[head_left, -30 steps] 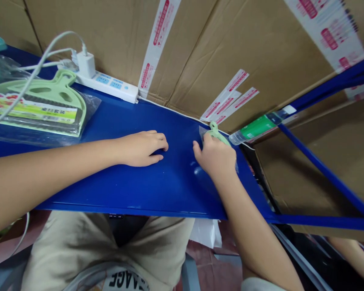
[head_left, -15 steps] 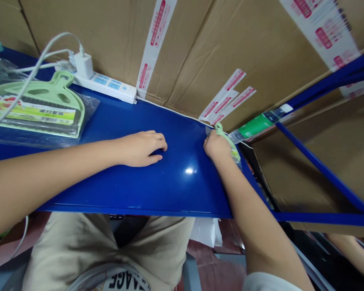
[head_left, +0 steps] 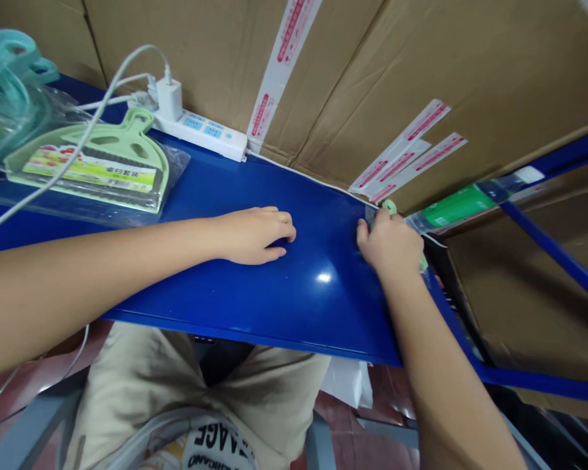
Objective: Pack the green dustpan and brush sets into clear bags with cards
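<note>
My left hand [head_left: 257,236] lies palm down on the blue table [head_left: 255,300]. Its fingers bend loosely with the thumb apart, and nothing is in it. At the table's right end, my right hand [head_left: 392,243] is closed over a light green bagged item that looks like a dustpan set. Only its green loop [head_left: 389,207] and a bit of its edge show; the rest is hidden under the hand. Another light green dustpan and brush set [head_left: 142,147], labelled and in clear plastic, lies flat at the left, beyond my left forearm.
Teal bagged items [head_left: 17,98] are heaped at the far left. A white power strip [head_left: 210,135] with a plugged-in charger [head_left: 169,99] runs along the cardboard wall [head_left: 333,85]; its cable loops over the left side. A green-labelled bottle [head_left: 463,205] leans by the right-hand frame.
The view has swung left, so everything sits further right. My right hand has shifted further over the green item, covering more of it, and its thumb stands out more. My left hand stays put.
</note>
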